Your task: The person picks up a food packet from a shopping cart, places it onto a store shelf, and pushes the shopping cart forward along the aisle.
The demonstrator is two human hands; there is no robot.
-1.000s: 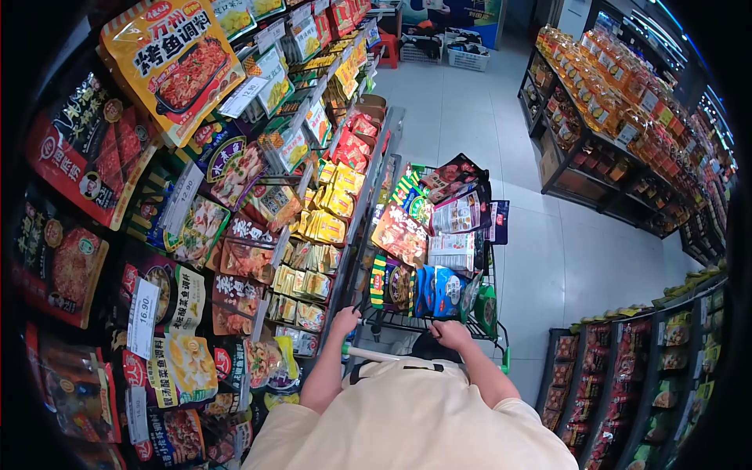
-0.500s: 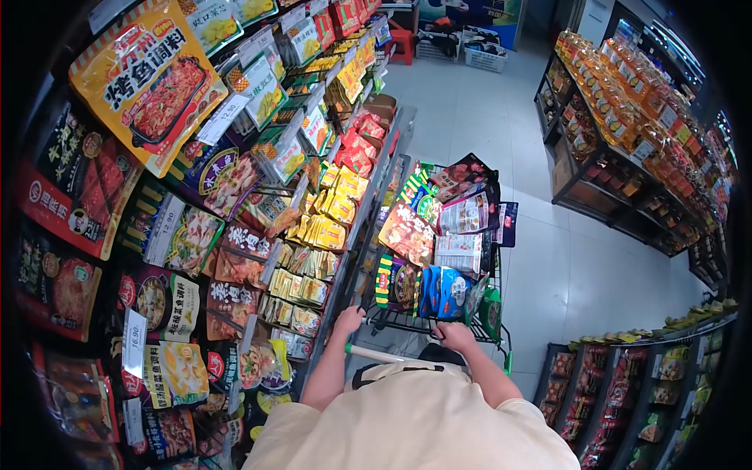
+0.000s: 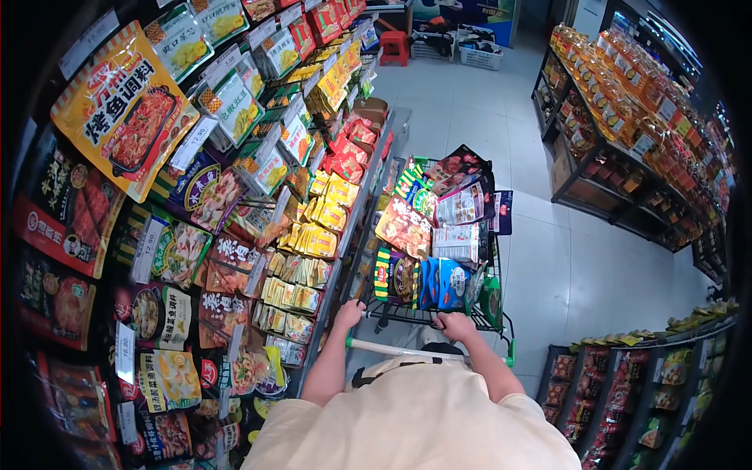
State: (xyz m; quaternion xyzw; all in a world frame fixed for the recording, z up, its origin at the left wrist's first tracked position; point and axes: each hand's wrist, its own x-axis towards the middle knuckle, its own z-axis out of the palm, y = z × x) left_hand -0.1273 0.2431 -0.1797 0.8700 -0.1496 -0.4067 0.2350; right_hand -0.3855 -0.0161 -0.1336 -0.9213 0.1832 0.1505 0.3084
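A shopping cart [image 3: 501, 313] stands in front of me, holding several seasoning packets, among them an orange-red pouch [image 3: 404, 225], blue packets [image 3: 453, 283] and a white-labelled pouch [image 3: 457, 242]. My left hand [image 3: 349, 313] is closed on the cart's near left edge. At the near edge, further right, my right hand [image 3: 455, 326] is also closed on the cart's frame. The pale bar with green ends [image 3: 407, 352] lies nearer my body, below both hands.
Shelves of hanging seasoning pouches [image 3: 125, 110] and small yellow packets [image 3: 321, 214] run close along the left. Oil bottles stand on a dark rack [image 3: 599, 145] at upper right. Another shelf [image 3: 611, 384] is at lower right. A red stool [image 3: 394, 48] and white basket [image 3: 480, 52] are far ahead.
The left shelves have shifted left and down in the view, with more packets showing at their top. Both hands stay closed on the cart, whose load looks unchanged.
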